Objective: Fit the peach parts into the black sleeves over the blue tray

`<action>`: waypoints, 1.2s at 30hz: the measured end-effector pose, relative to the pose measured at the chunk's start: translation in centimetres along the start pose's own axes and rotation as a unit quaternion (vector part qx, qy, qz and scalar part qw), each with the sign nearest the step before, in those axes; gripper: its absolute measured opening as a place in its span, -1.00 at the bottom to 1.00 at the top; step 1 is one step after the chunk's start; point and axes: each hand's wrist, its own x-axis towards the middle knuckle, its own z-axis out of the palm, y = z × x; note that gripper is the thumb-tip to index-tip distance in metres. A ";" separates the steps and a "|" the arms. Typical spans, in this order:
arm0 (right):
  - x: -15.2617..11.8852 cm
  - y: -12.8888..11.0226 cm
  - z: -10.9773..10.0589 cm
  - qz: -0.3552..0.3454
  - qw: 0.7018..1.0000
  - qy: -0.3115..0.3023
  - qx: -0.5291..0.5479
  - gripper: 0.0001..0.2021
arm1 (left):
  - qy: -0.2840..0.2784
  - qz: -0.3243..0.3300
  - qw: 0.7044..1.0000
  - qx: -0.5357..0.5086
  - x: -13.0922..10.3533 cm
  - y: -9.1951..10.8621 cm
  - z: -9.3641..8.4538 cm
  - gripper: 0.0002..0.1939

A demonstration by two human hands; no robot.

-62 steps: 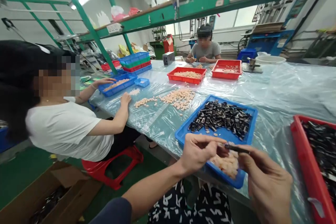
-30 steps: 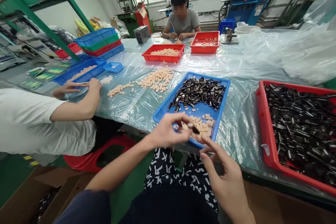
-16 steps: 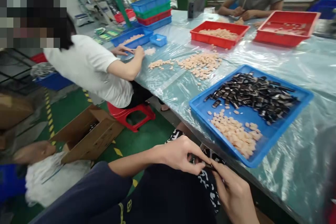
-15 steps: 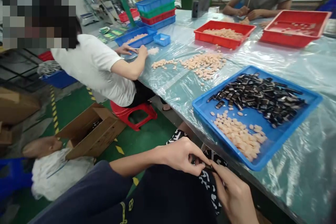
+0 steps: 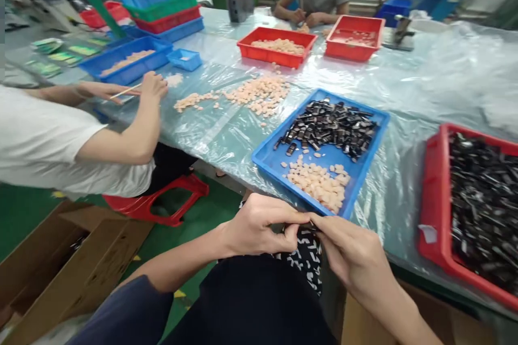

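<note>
My left hand [image 5: 263, 225] and my right hand [image 5: 352, 245] meet fingertip to fingertip above my lap, just off the table's near edge. Between them they pinch a small dark piece [image 5: 308, 225], mostly hidden by the fingers. Just beyond the hands lies a blue tray [image 5: 265, 159] on the table. Its far part bears a heap of black glossy pieces [image 5: 332, 125]; small beige pieces [image 5: 318, 183] are piled in its near part.
A red crate [image 5: 435, 199] of black pieces stands at the right. Loose beige pieces [image 5: 261, 94] and red trays [image 5: 277, 62] lie farther back. At the left a person in a white shirt [image 5: 52, 140] works; another sits across the table [image 5: 404, 86].
The view has swung right, bringing the red crate of black pieces into sight. Both hands stay together around the small dark piece.
</note>
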 end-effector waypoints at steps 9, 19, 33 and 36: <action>0.4 0.2 -4.5 0.181 0.976 0.039 0.118 -0.68 | 0.045 -0.006 0.993 -0.113 5.7 -0.4 2.0 -0.76; -10.2 8.1 -13.1 0.396 0.847 0.088 -0.342 -0.64 | -0.317 -0.075 0.936 0.134 10.3 -7.4 -3.1 -0.70; -6.6 6.3 -8.8 0.127 0.959 0.151 -0.204 -0.80 | -0.408 0.007 0.776 0.482 14.6 -12.7 -1.1 -0.57; -5.0 4.8 -6.0 0.082 0.983 0.142 -0.077 -0.83 | -0.416 0.017 0.773 0.479 14.2 -12.5 -0.4 -0.69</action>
